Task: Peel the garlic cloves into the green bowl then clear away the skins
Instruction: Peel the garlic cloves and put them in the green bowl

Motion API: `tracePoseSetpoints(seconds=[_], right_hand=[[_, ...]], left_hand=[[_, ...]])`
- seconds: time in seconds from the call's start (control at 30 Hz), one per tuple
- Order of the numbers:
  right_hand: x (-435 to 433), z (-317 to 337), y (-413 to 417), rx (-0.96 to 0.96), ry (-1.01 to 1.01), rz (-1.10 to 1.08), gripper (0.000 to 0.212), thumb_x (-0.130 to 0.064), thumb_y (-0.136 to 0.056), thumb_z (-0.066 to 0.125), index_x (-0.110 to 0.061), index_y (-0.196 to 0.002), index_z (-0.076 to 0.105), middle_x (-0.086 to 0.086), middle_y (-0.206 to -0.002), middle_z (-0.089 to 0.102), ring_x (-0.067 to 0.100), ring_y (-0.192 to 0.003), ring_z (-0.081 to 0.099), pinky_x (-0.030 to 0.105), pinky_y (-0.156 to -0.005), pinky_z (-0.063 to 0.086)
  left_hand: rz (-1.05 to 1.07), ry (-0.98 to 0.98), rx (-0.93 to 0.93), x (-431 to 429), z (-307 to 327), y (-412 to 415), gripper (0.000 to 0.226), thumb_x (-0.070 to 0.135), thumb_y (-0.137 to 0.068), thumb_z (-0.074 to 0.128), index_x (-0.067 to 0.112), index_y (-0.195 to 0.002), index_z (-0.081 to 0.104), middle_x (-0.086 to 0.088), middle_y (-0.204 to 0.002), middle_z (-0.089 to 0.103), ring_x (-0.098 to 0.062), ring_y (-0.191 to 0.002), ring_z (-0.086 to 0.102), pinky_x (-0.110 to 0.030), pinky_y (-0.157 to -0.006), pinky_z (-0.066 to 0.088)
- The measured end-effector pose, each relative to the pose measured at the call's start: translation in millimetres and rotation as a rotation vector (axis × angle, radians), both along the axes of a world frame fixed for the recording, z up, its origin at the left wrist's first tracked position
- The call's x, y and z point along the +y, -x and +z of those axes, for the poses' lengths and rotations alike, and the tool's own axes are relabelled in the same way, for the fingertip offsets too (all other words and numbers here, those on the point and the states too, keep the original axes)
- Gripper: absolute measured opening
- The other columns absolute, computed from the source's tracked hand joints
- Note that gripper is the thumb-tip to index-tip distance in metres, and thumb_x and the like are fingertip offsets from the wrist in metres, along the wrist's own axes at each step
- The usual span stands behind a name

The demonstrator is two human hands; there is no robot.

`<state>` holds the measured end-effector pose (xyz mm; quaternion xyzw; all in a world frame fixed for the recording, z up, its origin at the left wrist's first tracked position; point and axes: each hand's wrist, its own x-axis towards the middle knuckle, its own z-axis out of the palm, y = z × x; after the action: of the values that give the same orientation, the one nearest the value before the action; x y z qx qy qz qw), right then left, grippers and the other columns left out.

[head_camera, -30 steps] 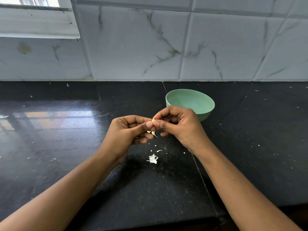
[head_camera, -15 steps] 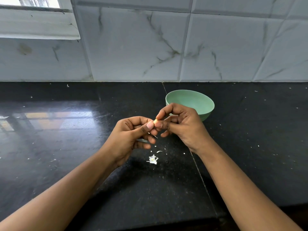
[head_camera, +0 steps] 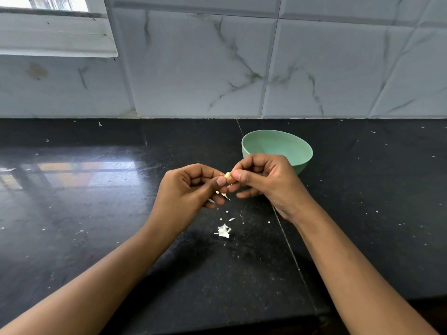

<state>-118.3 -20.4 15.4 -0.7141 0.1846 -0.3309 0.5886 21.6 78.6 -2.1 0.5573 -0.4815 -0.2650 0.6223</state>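
The left hand (head_camera: 186,192) and right hand (head_camera: 268,182) keep fingers (head_camera: 219,183) clamped on the small yellow garlic clove (head_camera: 227,175), barer now, almost ready for the round green bowl (head_camera: 275,144).

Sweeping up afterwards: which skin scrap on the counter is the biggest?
The crumpled white clump nearest the camera, with a yellowish spot; the curl and flecks beyond it are far smaller.

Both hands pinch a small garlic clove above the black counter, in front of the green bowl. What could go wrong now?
1. The garlic clove, pinched between the left hand and right hand, hangs over the counter, not the green bowl; if it slips, it may land among the skins.
2. Tiny skin flakes lie scattered around; some could be missed when clearing.
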Motion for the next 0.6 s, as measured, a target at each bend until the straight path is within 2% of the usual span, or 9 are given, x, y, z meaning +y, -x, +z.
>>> tracePoseSetpoints(seconds=[0.1,0.23,0.43,0.6], right_hand=[[-0.1,-1.3,-1.4,0.039,-0.009,-0.035,0.004,-0.002,-0.086,0.063,-0.001,-0.084,0.066,0.019,-0.083,0.072,0.02,-0.069,0.071,0.023,-0.056,0.057],[0.4,-2.7,-2.8,0.068,0.009,-0.066,0.006,0.0,-0.085,0.064,-0.003,-0.081,0.067,0.016,-0.078,0.072,0.021,-0.068,0.071,0.024,-0.057,0.057],[-0.1,-3.6,-4.1,0.126,0.015,-0.071,0.009,0.002,-0.086,0.062,-0.001,-0.079,0.067,0.007,-0.069,0.071,0.016,-0.062,0.069,0.023,-0.056,0.057],[1.8,-5.2,-6.3,0.172,0.128,-0.114,0.01,0.002,-0.085,0.063,-0.004,-0.077,0.067,0.014,-0.072,0.071,0.016,-0.061,0.069,0.027,-0.058,0.058]], left_hand=[[0.11,0.051,-0.192,0.6,-3.9,0.2,0.003,0.015,-0.08,0.073,0.016,-0.078,0.071,0.002,-0.065,0.072,-0.012,-0.057,0.069,-0.018,-0.054,0.052],[0.206,0.083,-0.369,1.8,-6.6,0.9,0.004,0.019,-0.077,0.078,0.017,-0.077,0.074,0.01,-0.064,0.071,-0.002,-0.058,0.067,-0.013,-0.058,0.052],[0.268,0.132,-0.546,3.9,-7.3,2.4,0.007,0.015,-0.075,0.08,0.016,-0.079,0.075,0.017,-0.068,0.069,0.007,-0.063,0.065,-0.003,-0.06,0.045],[0.278,0.149,-0.634,3.1,-9.7,0.0,0.007,0.021,-0.075,0.079,0.017,-0.08,0.076,0.013,-0.069,0.071,0.006,-0.065,0.066,-0.011,-0.061,0.052]])
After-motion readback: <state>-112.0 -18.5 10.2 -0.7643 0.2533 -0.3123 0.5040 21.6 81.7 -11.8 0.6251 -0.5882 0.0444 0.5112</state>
